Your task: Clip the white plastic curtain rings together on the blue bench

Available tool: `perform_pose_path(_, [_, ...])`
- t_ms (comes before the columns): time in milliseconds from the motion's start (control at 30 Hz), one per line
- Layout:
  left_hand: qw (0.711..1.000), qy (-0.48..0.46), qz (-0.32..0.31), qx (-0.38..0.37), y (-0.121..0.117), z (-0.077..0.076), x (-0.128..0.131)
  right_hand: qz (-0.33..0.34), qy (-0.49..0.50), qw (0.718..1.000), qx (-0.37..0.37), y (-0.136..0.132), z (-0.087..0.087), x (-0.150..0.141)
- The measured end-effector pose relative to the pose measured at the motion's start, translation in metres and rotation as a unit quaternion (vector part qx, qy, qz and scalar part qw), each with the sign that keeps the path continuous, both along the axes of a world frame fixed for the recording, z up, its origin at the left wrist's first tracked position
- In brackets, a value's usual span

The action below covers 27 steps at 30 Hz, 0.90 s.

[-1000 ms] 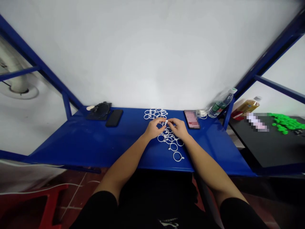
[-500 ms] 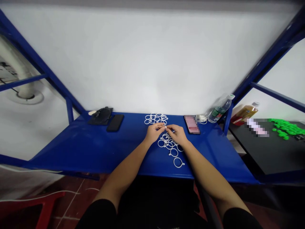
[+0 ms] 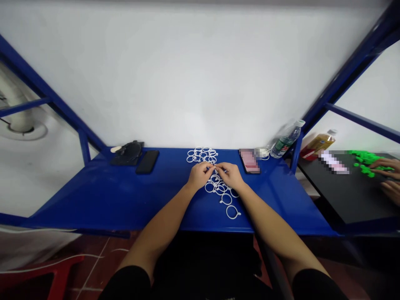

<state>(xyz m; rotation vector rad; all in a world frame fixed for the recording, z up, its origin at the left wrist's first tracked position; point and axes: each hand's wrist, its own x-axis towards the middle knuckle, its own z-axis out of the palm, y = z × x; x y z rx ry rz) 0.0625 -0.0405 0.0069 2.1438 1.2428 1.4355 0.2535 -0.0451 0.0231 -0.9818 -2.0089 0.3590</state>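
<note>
My left hand (image 3: 199, 176) and my right hand (image 3: 230, 176) meet fingertip to fingertip over the blue table. Both are closed in a pinch on a small white piece, which looks like part of a white curtain ring; the fingers hide most of it. Below and partly under my right hand lies a loose group of white rings with small eyelets, and the nearest ring (image 3: 239, 213) sits toward the table's front edge. Just beyond my fingertips, a second cluster of white rings (image 3: 203, 155) lies near the wall.
On the blue table (image 3: 125, 200) a black phone (image 3: 147, 161) and a dark pouch (image 3: 127, 153) lie left. At right are a lit phone (image 3: 250, 161), a white cable (image 3: 264, 153) and a water bottle (image 3: 285, 141). Another person's hands (image 3: 387, 168) touch green pieces (image 3: 364, 157) on a black table.
Another person's hands have come into view at the right, over the green pieces. My fingertips have drawn closer around the small white piece. The whole view has shifted slightly.
</note>
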Motion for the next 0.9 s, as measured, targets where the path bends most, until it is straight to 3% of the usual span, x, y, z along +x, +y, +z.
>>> perform_pose_path(233, [0.998, 0.015, -0.005, 0.058, 0.010, -0.006, -0.004, -0.043, -0.066, 0.996, 0.037, 0.004, 0.005, 0.009])
perform_pose_path(467, [0.990, 0.131, 0.038, 0.021, 0.028, -0.023, -0.010, 0.014, -0.187, 0.981, -0.041, 0.006, 0.016, 0.025])
perform_pose_path(733, [0.978, 0.194, 0.070, -0.035, 0.027, -0.029, -0.014, -0.039, -0.146, 0.988, -0.036, 0.013, 0.006, 0.022])
perform_pose_path(900, [0.986, 0.164, 0.039, -0.019, 0.032, -0.030, -0.016, -0.043, -0.145, 0.988, -0.030, 0.018, 0.000, 0.022])
